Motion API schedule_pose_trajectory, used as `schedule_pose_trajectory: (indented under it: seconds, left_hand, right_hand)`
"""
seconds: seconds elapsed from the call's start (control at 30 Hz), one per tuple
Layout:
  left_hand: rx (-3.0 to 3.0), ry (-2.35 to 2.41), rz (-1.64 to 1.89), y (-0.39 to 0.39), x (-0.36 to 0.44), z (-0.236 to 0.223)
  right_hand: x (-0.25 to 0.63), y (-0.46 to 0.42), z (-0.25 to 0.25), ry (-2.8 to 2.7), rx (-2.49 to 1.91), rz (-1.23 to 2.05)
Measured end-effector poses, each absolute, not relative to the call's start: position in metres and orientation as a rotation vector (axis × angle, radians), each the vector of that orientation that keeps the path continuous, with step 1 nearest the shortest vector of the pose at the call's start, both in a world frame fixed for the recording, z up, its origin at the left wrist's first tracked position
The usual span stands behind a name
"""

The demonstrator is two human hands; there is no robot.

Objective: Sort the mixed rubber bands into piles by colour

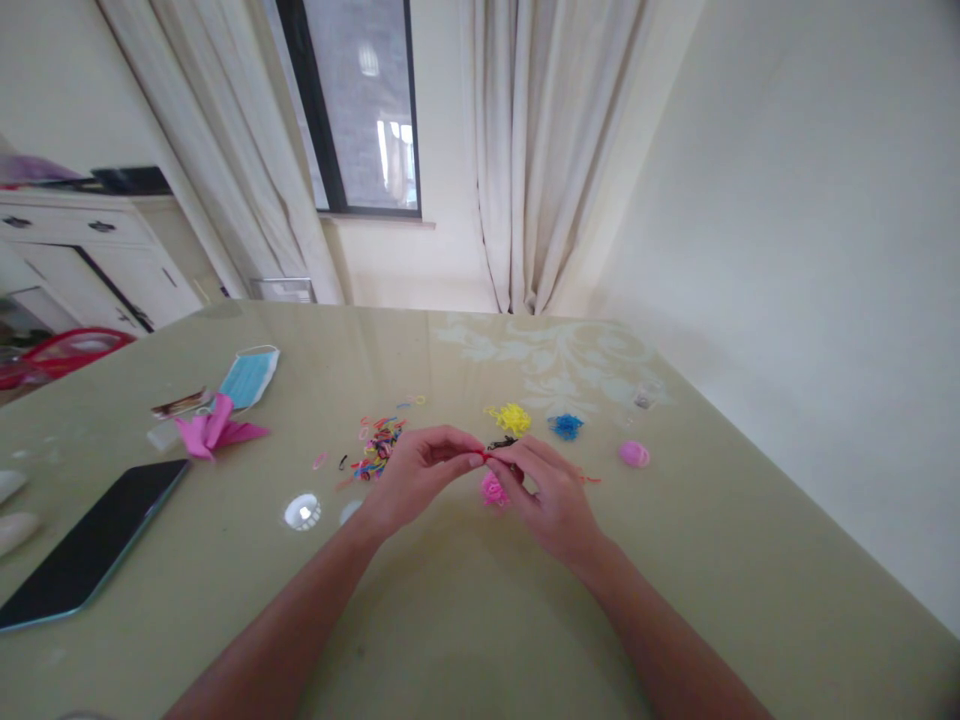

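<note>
My left hand (424, 470) and my right hand (551, 490) meet fingertip to fingertip above the table. Both pinch a small red rubber band (485, 456), mostly hidden by the fingers. Beside my left hand lies a mixed pile of coloured rubber bands (379, 447). Under and around my right hand are sorted heaps: pink bands (493, 489), black bands (501, 442) partly covered by the fingers, and a few orange-red bands (589, 479). Farther back sit the yellow heap (512, 418) and the blue heap (566, 427).
A pink lump (634, 454) and a small clear container (646, 396) are at the right. On the left lie a pink folded-paper figure (217, 430), a blue face mask (250, 378) and a dark tablet (94, 540). The table (465, 620) meets the wall on the right.
</note>
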State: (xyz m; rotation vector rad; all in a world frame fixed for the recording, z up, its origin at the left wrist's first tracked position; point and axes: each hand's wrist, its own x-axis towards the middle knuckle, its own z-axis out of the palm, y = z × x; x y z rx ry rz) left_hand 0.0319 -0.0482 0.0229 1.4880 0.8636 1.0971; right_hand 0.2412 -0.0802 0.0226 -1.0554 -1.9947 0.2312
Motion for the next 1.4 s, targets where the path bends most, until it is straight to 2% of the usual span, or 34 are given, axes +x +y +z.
schedule_pose_trajectory:
  seconds: [1.17, 1.4]
  left_hand:
    - [1.615, 0.890, 1.093, -0.049, 0.028, 0.027]
    - [1.610, 0.892, 1.088, -0.046, 0.025, 0.027]
  right_hand:
    - [0.242, -0.083, 0.024, -1.960, -1.017, 0.170]
    - [0.240, -0.090, 0.036, -1.850, -0.995, 0.351]
